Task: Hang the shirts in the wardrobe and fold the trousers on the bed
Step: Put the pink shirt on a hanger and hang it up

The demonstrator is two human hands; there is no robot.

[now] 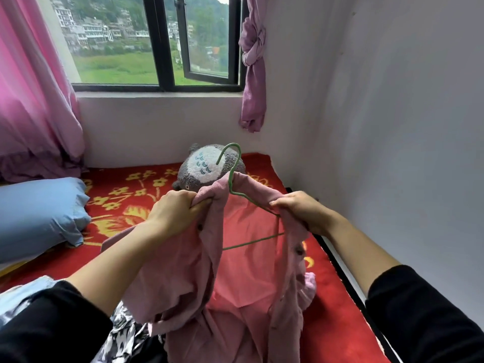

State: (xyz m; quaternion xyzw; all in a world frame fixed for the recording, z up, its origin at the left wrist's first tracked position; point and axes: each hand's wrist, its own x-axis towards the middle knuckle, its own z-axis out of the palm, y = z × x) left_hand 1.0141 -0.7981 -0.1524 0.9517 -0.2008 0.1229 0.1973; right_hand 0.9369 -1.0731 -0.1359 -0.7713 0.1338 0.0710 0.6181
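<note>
The left hand [176,211] grips the pink shirt [243,292] at one shoulder; the right hand [301,210] pinches the other, fingers curled tight. Between the two grips sits the green wire hanger [237,163], hook uppermost, with the shirt hanging below them over the red bed [337,320].

Bedroom in a private home | red floral-covered bed [340,297] with blue pillow [39,213] and grey plush toy [204,169] on it | pink curtains [31,100] flank a dark-framed window [165,48] facing hillside buildings [97,30]
</note>
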